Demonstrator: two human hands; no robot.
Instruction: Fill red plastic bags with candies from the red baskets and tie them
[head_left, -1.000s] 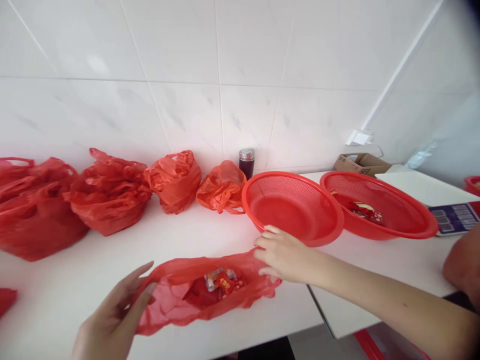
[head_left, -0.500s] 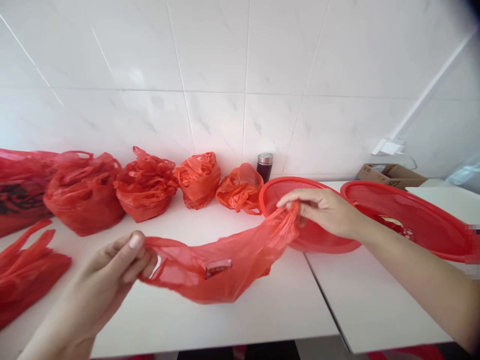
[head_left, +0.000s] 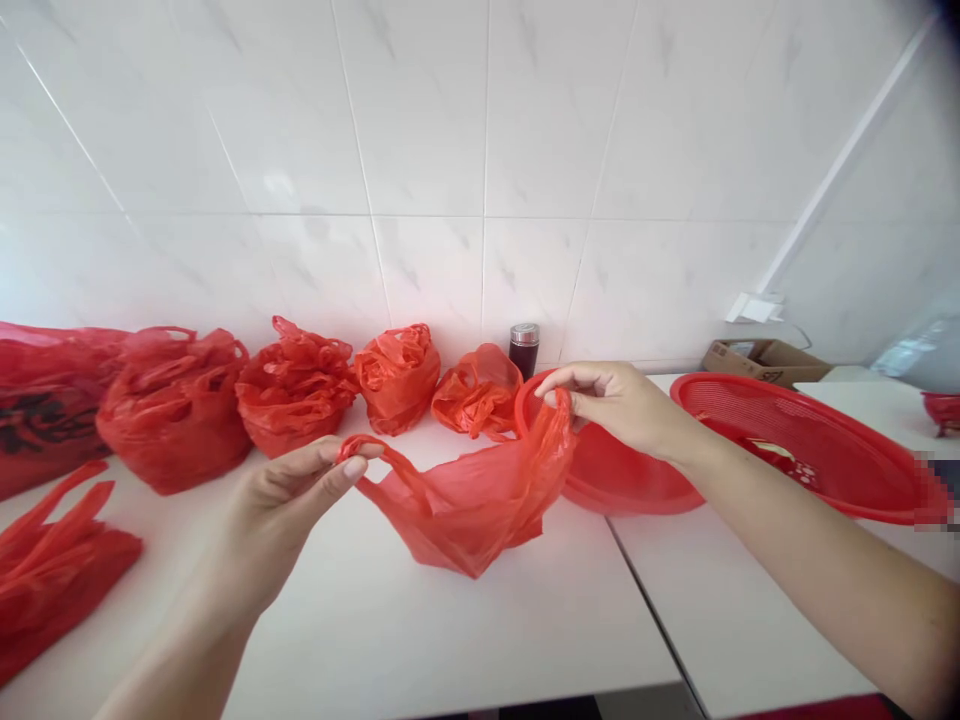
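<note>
A thin red plastic bag point(head_left: 472, 505) hangs between my two hands above the white table. My left hand point(head_left: 300, 500) pinches one of its handles between thumb and fingers. The opposite gathered end is gripped by my right hand point(head_left: 600, 400), in front of a red mesh basket point(head_left: 630, 475). The bag sags in the middle, and its lowest corner points down. Whether anything small lies inside it I cannot tell.
Several filled red bags point(head_left: 176, 420) line the wall, and another red bag point(head_left: 60, 570) lies at the left. A dark flask point(head_left: 524, 350) stands behind the basket. Right of it are a second red basket point(head_left: 862, 440) and a cardboard box point(head_left: 765, 362).
My left hand has moved right and slightly up, nearer my right hand, so the bag now droops in a deeper fold. The small packet-like patch seen in it before no longer shows.
</note>
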